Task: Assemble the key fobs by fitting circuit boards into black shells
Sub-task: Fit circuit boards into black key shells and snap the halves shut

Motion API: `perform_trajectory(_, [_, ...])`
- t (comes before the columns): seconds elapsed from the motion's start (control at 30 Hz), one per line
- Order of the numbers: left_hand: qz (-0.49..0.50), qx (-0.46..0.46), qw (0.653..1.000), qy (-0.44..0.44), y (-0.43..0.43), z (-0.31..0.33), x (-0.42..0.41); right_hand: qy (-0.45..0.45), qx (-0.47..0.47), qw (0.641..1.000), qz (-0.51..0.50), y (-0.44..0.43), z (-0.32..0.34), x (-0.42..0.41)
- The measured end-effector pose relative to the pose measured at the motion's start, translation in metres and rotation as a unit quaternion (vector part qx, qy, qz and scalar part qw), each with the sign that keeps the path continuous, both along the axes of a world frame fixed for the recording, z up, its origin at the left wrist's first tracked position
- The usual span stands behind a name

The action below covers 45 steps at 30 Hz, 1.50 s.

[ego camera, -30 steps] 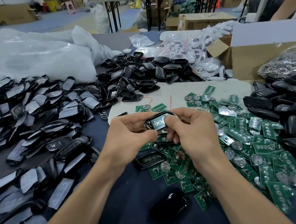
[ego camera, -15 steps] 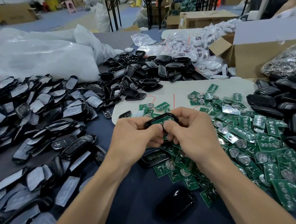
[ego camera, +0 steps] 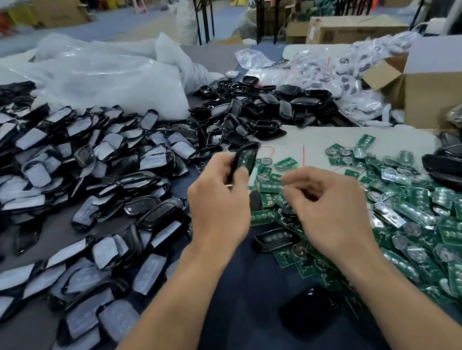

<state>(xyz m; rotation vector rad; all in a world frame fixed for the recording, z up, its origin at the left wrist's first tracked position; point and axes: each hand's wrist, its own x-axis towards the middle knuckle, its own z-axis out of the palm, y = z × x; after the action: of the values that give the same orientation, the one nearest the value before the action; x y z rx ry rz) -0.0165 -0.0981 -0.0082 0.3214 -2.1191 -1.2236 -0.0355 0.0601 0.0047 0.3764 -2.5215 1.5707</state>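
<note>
The black plastic key-fob shell [ego camera: 246, 156] with a green circuit board seated in its open face was held up above the table, tilted, over the near edge of the white sheet [ego camera: 333, 139]. The left hand [ego camera: 218, 204] pinched it by its lower end, thumb on the face and the other fingers curled behind; that end was hidden by the hand. The right hand [ego camera: 326, 208] hung just beside it, apart from the shell, fingers loosely curled with nothing visible between them.

Under both hands spread the heap of loose green circuit boards with round silver battery clips [ego camera: 425, 212]; their printing was too blurred to read. 1 glossy black shell [ego camera: 308, 311] lay alone on the dark tabletop [ego camera: 236, 301]. To the left lay black shells faced with grey film [ego camera: 82, 166]; 1 carried a small emblem, unreadable. Behind were empty black shells [ego camera: 246, 111], a clear plastic bag [ego camera: 107, 79] and a brown cardboard box [ego camera: 441, 89], cut off at the right edge.
</note>
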Motion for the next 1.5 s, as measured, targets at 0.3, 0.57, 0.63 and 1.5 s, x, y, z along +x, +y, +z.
perform_trajectory(0.3, [0.187, 0.258, 0.915, 0.249, -0.078, 0.036, 0.002, 0.023, 0.216, 0.936, 0.277, -0.101, 0.027, -0.001])
perform_trajectory(0.57, [0.230, 0.325, 0.870, 0.291, -0.096, 0.037, 0.007, 0.109, 0.341, 0.877, 0.321, -0.152, 0.019, 0.004])
perform_trajectory(0.63, [0.235, 0.323, 0.873, 0.281, -0.097, 0.035, 0.007, 0.129, 0.343, 0.882, 0.296, -0.153, 0.016, 0.005])
perform_trajectory(1.5, [0.213, 0.300, 0.908, 0.201, -0.080, 0.025, 0.002, 0.055, 0.347, 0.929, 0.117, -0.099, 0.006, 0.003])
